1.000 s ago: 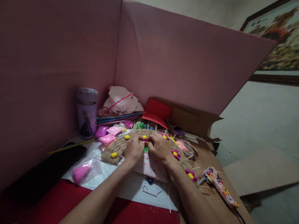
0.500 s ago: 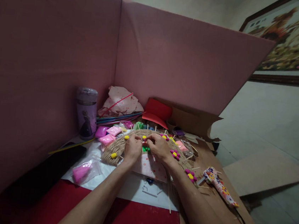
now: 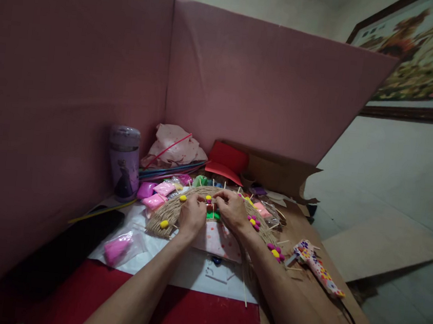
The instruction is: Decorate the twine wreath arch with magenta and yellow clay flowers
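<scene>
A twine-wrapped arch (image 3: 172, 210) lies flat in front of me, studded with yellow clay balls, pink-and-yellow clay flowers (image 3: 254, 222) and thin wooden sticks. My left hand (image 3: 192, 216) and my right hand (image 3: 231, 211) meet at the top middle of the arch. Both have their fingertips pinched around a small yellow-and-pink clay flower (image 3: 208, 199) on a stick. A bit of green clay (image 3: 213, 216) shows just below, between the hands. What exactly each finger grips is too small to make out.
A purple tumbler (image 3: 124, 161) stands at the left by the pink partition. Pink clay packets (image 3: 154, 201), a bagged pink lump (image 3: 118, 249), crumpled paper (image 3: 174, 144), red card (image 3: 227, 162) and a patterned glue gun (image 3: 315, 268) with its cord lie around. A black phone (image 3: 72, 242) rests at left.
Both hands have stayed at the top of the arch, shifting only slightly. The gap between them has opened a little, showing more green clay.
</scene>
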The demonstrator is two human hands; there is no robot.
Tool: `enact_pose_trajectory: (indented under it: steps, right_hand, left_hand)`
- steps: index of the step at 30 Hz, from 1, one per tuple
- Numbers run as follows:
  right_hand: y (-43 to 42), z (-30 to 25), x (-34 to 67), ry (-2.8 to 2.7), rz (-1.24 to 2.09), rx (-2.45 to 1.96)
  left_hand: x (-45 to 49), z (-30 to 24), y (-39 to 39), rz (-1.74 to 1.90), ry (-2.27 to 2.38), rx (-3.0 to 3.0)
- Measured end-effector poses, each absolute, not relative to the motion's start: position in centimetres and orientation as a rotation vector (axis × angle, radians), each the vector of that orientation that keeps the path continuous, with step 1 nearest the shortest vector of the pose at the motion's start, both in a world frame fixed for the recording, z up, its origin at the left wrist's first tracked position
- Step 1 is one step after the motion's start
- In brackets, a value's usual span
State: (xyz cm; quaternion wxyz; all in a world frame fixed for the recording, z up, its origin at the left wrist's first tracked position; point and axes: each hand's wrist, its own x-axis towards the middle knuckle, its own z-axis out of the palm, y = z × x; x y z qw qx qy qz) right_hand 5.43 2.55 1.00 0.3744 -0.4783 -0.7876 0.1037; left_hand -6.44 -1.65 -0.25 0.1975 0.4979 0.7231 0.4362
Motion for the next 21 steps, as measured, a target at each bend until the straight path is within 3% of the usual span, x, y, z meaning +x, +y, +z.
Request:
enact_pose_trajectory:
  steps: [10,21]
  right_hand:
    - [2.16,0.76,5.74,-2.172,0.089,-1.193]
    - [2.22,0.88,5.43,-2.207,0.086,-1.188]
  left_hand:
    - [-6.12,0.0,-2.32,0.904,2.157,1.732]
    - [-5.99,0.14,-2.4,0.865,2.156,1.72]
